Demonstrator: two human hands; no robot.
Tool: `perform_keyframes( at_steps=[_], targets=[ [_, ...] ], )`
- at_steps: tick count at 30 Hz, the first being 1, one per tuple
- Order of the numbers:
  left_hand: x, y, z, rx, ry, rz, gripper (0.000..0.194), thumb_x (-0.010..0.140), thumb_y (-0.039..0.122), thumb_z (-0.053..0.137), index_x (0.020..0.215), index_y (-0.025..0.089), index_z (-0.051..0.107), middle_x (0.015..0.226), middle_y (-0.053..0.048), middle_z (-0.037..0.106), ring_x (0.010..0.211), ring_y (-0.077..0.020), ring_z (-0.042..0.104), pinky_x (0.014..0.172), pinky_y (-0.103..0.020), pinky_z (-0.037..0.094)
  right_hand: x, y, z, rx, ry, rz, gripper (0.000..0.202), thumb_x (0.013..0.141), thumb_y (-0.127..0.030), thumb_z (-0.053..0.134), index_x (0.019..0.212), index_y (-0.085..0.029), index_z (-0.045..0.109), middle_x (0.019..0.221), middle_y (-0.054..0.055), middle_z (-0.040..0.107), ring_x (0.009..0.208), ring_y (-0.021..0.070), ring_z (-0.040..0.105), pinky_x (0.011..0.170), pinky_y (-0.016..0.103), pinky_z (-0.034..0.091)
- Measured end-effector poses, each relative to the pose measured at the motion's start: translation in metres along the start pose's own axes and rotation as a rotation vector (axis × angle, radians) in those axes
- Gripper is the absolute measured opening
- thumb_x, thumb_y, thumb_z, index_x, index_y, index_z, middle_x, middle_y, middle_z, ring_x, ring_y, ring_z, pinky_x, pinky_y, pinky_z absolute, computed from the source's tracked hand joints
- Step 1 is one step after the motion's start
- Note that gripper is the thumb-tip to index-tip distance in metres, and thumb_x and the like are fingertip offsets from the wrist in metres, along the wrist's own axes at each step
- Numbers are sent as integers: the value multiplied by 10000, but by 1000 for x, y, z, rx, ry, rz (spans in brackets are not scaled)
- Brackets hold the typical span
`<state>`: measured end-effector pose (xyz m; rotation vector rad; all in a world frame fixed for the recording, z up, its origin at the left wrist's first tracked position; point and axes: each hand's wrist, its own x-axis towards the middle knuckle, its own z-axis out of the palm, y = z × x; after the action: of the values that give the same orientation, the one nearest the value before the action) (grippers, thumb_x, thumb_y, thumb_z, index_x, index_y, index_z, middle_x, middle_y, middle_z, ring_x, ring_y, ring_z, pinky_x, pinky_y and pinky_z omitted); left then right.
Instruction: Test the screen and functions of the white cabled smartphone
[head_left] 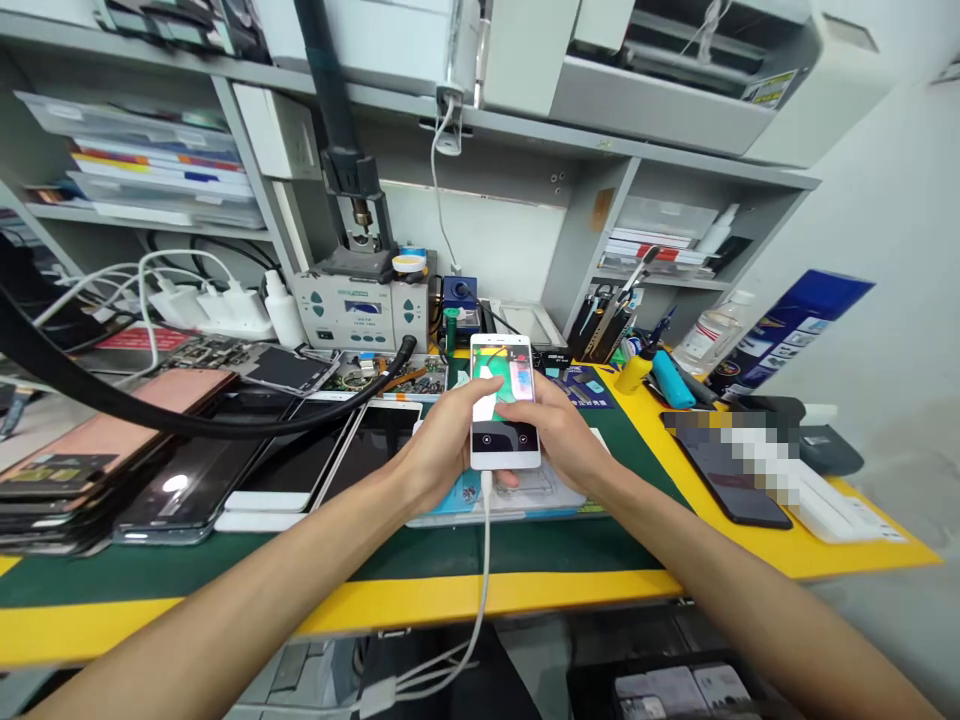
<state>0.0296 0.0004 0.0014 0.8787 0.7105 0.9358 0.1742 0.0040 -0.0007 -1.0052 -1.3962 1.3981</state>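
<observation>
Workbench: spreading its green mat beneath both hands.
Phone: the white one is standing out above the mat, cable running down from its bottom edge.
Hands: left and right are gripping its sides, thumbs over the lit screen.

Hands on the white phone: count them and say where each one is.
2. The left hand holds the left edge of the white phone; the right hand holds its right edge. Some fingers are hidden behind it, but no further hand shows.
</observation>
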Motion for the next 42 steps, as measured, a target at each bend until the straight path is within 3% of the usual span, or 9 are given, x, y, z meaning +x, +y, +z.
perform_keyframes(
  at_steps=[7, 13, 27, 33, 42],
  targets=[
    [1, 0, 2, -12, 6, -22, 332, 957, 357, 492, 1137, 117, 634, 823, -89, 690, 652, -228, 668, 445, -335, 580, 1, -1, 0, 24, -17, -9, 403, 782, -255, 638, 1178, -219, 569, 797, -13, 661, 607, 161, 604, 580, 284, 452],
    [1, 0, 2, 33, 29, -11, 350, 978, 377, 471, 1174, 120, 607, 776, -76, 688, 617, -198, 668, 440, -267, 550, 2, 1, -2, 0, 17, -23, 380, 768, -262, 641, 1140, -205, 588, 882, 10, 676, 700, 172, 611, 626, 286, 450],
    [-1, 0, 6, 64, 84, -7, 411, 962, 425, 514, 1275, 160, 539, 785, -62, 691, 627, -212, 673, 434, -268, 523, 1, 0, -2, 38, 46, 7, 359, 805, -300, 606, 1152, -208, 589, 862, 23, 688, 747, 216, 652, 674, 333, 473],
    [0, -1, 7, 16, 7, 12, 427, 977, 454, 455, 1242, 143, 578, 772, -74, 688, 610, -209, 669, 433, -265, 523, -2, -3, -1, 33, 39, -5, 381, 842, -313, 586, 1208, -208, 571, 912, 28, 690, 741, 204, 646, 678, 329, 480],
    [-2, -2, 2, -34, -87, 74, 518, 966, 529, 414, 1267, 149, 597, 840, -99, 703, 696, -265, 683, 457, -369, 577, 2, 7, -3, 79, 70, -15, 419, 829, -368, 641, 1222, -227, 606, 1000, 37, 703, 842, 226, 645, 700, 325, 488]
  ],
)
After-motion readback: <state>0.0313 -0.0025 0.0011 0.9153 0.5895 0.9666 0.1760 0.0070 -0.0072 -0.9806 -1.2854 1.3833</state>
